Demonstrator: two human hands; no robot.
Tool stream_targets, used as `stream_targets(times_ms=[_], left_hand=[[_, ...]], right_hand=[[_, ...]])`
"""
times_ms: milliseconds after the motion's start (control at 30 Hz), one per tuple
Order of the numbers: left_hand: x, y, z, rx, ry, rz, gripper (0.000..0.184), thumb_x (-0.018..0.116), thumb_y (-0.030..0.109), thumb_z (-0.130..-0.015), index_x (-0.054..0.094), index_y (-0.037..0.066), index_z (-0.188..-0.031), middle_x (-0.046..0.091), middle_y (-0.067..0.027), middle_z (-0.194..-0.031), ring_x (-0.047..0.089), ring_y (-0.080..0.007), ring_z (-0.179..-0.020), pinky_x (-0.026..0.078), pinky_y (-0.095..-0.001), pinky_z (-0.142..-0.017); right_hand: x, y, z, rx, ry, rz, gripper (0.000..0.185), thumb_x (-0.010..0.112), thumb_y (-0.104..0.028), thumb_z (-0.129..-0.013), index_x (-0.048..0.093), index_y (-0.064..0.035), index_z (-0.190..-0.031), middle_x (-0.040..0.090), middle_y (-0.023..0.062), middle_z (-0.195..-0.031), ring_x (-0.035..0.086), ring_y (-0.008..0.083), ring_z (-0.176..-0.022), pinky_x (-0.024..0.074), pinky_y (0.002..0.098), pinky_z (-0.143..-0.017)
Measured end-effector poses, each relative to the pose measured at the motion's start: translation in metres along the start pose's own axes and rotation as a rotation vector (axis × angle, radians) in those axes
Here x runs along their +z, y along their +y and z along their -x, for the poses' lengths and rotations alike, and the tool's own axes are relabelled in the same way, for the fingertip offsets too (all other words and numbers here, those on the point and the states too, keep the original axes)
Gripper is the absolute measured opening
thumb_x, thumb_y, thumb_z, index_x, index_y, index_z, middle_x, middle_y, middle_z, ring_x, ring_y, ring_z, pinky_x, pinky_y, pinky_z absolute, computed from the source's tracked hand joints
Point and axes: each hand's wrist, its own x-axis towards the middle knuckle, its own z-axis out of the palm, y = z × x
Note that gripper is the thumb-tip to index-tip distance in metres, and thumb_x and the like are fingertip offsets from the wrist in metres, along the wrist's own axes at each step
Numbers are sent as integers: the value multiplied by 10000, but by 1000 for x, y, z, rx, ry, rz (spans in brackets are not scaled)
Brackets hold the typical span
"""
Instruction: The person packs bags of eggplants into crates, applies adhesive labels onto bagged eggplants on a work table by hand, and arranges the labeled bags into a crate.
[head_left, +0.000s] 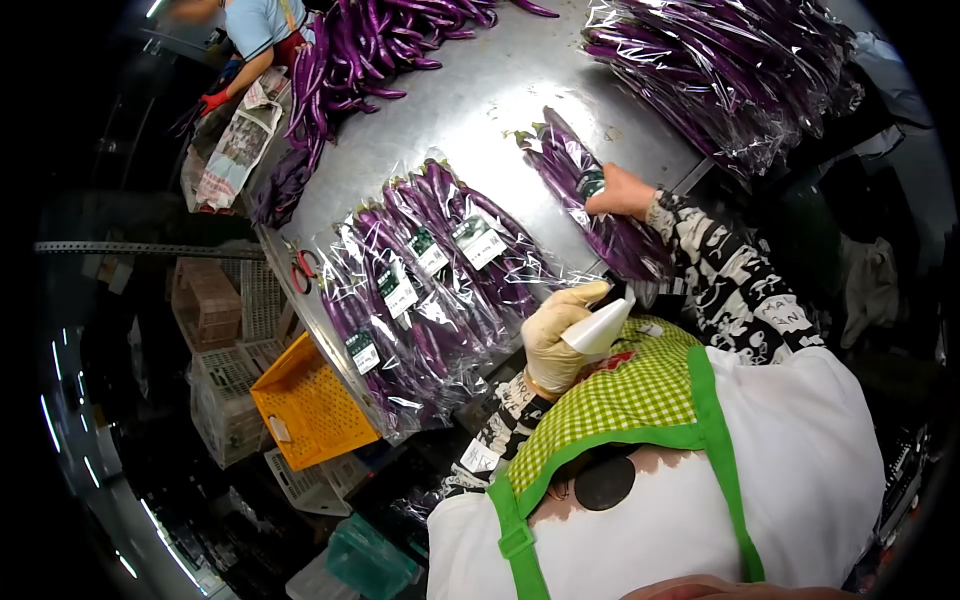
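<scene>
My right hand (622, 192), bare, lies across a clear bag of long purple eggplants (560, 165). Its fingers are curled at a dark green label on the bag, and whether they press or pinch it is hard to see. My left hand (562, 338) wears a pale glove and is closed around a white paper-like sheet (600, 328), close to my apron. To the left, several bagged eggplants (430, 270) lie side by side on the metal table (470, 105), with green and white labels (478, 242) on them.
Loose eggplants (365, 50) are heaped at the far left; a person in red gloves (213, 102) stands beside them. More bagged eggplants (730, 75) are stacked at far right. Red-handled scissors (302, 268) lie on the left edge. A yellow crate (312, 405) stands below.
</scene>
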Motion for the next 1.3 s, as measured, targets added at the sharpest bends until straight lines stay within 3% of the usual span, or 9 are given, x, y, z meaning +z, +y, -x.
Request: stream_targets(times_ms=[133, 233, 333, 433, 567, 633, 867, 1067, 1300], left_hand=[[-28, 10, 6, -122, 156, -66, 321, 624, -7, -889, 634, 29, -1208, 665, -141, -1185, 624, -221, -1111, 498, -324, -953], [-43, 31, 10, -288, 250, 16, 429, 526, -65, -911, 545, 5, -1334, 632, -153, -1256, 610, -232, -1151, 467, -333, -1021], [-68, 20, 31, -418, 232, 149, 443, 383, -111, -866, 633, -5, -1217, 641, -155, -1240, 605, -228, -1153, 470, -356, -1020], [-85, 12, 36, -282, -30, 542, 340, 524, 159, -875, 660, -56, -1101, 663, -189, -1154, 618, -263, -1108, 480, -377, -988], [-53, 41, 40, -357, 202, 603, 1047, 548, 752, -797, 313, -67, -1406, 544, -268, -1257, 622, -320, -1013, 526, -473, -892], [-42, 59, 28, -384, 110, 506, 1311, 716, 776, -607, 176, -43, -1476, 409, -200, -1402, 513, -308, -1228, 484, -422, -1001], [-26, 68, 9, -407, 181, 552, 1150, 812, 564, -693, 192, 4, -1483, 474, -183, -1358, 497, -288, -1254, 439, -432, -1050], [-28, 56, 14, -365, 239, 416, 427, 781, 313, -832, 581, 30, -1083, 604, -53, -984, 563, -119, -854, 464, -259, -808], [-24, 48, 16, -452, 349, 497, 237, 719, 202, -883, 620, 39, -1023, 598, 2, -879, 520, -86, -784, 414, -226, -755]], right_hand=[[-39, -42, 46, 86, -254, -362, 365, 683, -107, -699, 596, 86, -997, 646, 101, -758, 613, 164, -617, 513, 288, -570], [-82, -85, 117, 9, -311, -96, 482, 736, -155, -714, 554, 80, -1094, 668, 101, -841, 636, 149, -691, 534, 278, -619], [-106, -122, 184, -1, -465, -91, 694, 792, -123, -669, 456, 42, -1253, 619, 102, -1011, 626, 144, -824, 552, 282, -719], [-113, -138, 226, -83, -533, -92, 664, 815, -160, -656, 512, 62, -1204, 655, 93, -983, 636, 138, -810, 545, 297, -741], [-109, -129, 250, -267, -651, -124, 862, 882, -219, -636, 422, 78, -1302, 634, 132, -1112, 620, 171, -985, 516, 321, -869], [-106, -124, 254, -342, -624, -156, 884, 892, -226, -640, 409, 81, -1314, 634, 141, -1132, 622, 173, -1002, 516, 322, -880], [-99, -115, 262, -67, -672, -398, 784, 881, -228, -687, 459, 77, -1272, 656, 127, -1080, 628, 134, -948, 533, 283, -828], [-95, -111, 259, 68, -697, -512, 638, 740, -314, -852, 492, 86, -1282, 649, 96, -1113, 604, 103, -951, 530, 265, -827], [-92, -124, 262, 432, -685, -593, 569, 600, -282, -948, 425, 64, -1365, 608, 64, -1167, 554, 89, -1027, 473, 254, -901]])
